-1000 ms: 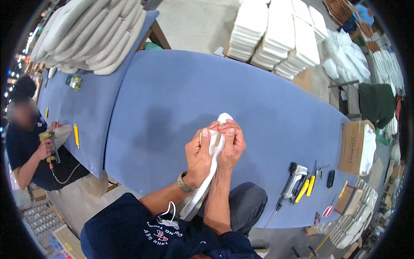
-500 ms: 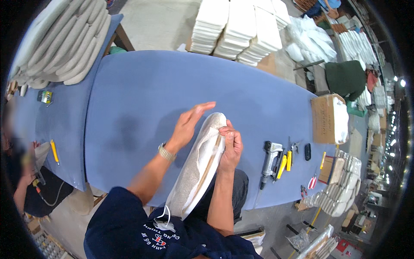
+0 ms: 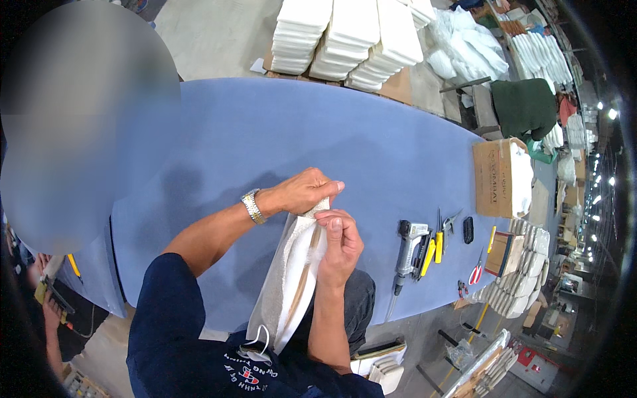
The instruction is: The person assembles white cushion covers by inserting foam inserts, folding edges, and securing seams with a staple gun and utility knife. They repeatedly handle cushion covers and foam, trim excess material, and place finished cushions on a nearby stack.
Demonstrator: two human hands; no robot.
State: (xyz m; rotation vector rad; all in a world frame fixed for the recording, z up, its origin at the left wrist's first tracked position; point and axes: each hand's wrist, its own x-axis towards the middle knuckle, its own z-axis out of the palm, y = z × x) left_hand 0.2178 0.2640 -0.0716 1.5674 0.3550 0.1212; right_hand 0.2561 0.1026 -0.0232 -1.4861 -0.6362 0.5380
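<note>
1. Main thing here is a long, narrow padded piece in beige-grey fabric, white padding and a brown strip [image 3: 271, 295]. It's slanting between the forearms, near end by the dark navy shirt [image 3: 166, 312], far end over the blue-topped table [image 3: 265, 132].
2. Left hand [image 3: 308, 190]: curled nearly closed, gripping the fabric at the far tip. Silver metal-band watch [image 3: 253, 206] on that wrist.
3. Right hand [image 3: 340, 245]: just beside it, fingers bent in and thumb up, pinching the white edge near the same tip. Can't see all the fingertips, tbh.
4. Off to the right on the table: a silver-and-black air stapler [image 3: 406, 249], next to slim yellow-handled tools [image 3: 428, 257].
5. Further right, an open brown cardboard box [image 3: 492, 179] with white stuff inside.
</note>
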